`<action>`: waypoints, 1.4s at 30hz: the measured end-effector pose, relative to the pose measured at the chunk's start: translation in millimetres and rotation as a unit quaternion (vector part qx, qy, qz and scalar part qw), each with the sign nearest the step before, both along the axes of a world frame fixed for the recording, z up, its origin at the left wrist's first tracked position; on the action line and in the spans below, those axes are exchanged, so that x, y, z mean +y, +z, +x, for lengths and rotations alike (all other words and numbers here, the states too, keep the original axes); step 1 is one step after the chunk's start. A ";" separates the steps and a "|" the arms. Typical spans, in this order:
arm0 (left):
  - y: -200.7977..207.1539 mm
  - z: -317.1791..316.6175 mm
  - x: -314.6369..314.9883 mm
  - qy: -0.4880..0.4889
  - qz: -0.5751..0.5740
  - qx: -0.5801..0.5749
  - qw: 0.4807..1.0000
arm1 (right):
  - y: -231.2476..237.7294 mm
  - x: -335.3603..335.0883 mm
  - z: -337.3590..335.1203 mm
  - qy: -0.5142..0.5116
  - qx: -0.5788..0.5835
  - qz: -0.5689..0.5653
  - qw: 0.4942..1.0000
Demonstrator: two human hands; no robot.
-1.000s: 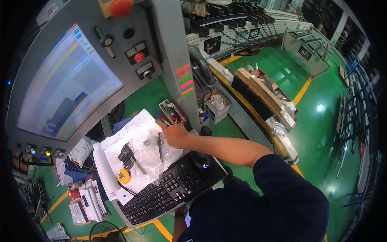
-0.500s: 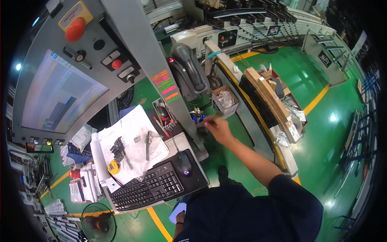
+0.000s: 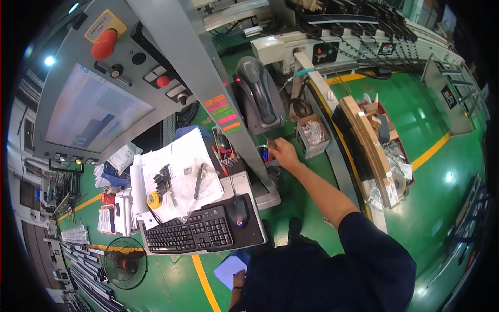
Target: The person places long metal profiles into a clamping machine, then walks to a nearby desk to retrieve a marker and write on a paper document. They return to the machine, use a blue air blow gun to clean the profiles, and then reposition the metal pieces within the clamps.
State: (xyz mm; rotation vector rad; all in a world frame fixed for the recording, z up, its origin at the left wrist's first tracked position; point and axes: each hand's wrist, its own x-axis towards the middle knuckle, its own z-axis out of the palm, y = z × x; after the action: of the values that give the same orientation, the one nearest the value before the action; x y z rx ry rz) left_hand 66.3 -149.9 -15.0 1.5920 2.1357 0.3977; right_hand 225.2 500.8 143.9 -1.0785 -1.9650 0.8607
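My right hand reaches forward beyond the grey post. Its fingers are pinched together on something small that I cannot make out. Just beside the fingertips is a small holder with blue and red items, partly hidden by the post. Low in the view, my left hand grips the edge of a flat light-blue sheet, held down by my side. A handheld scanner rests in its dark cradle above my right hand. To the right of that hand stands a cardboard box of small clear bags.
On the left, a control panel with a screen and red buttons hangs over the desk. The desk carries a keyboard, a mouse, papers and a yellow tape measure. A floor fan stands lower left; wooden strips lie at right.
The view has shifted, so the desk and machine sit differently in it. My right hand stays near the small holder, fingers still pinched. More of the light-blue sheet in my left hand shows now.
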 end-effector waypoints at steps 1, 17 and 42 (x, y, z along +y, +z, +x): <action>-3.5 0.9 3.5 -0.017 -0.035 0.006 0.999 | -9.9 1.0 2.6 0.015 -0.007 0.016 1.000; -21.7 -115.7 61.7 0.385 -0.118 -0.407 0.820 | -2.6 -128.5 38.8 -0.203 0.008 0.031 0.979; -37.5 -94.3 75.1 0.277 -0.151 -0.333 0.889 | -2.7 -299.8 87.6 -0.118 0.102 -0.122 0.980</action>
State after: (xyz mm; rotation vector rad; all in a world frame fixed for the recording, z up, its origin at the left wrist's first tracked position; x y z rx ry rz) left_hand -28.1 -74.8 -52.5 0.5231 1.9187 0.6391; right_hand 312.8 201.0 141.2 -1.2795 -1.5548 1.0529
